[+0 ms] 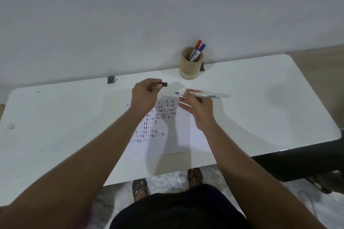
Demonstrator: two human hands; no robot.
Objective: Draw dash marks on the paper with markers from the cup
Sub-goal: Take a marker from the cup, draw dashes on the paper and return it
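There is one view, taken from the person's head, looking forward and steeply down. It sits close above the white table (260,102), with both forearms running up from the bottom corners to the left hand (144,96) and right hand (198,110) near mid-frame. Beyond the hands, the table's far edge meets a plain wall (130,15) filling the upper third. Below the hands, the view drops past the near edge to lap and feet. The wide lens bows the table's edges.
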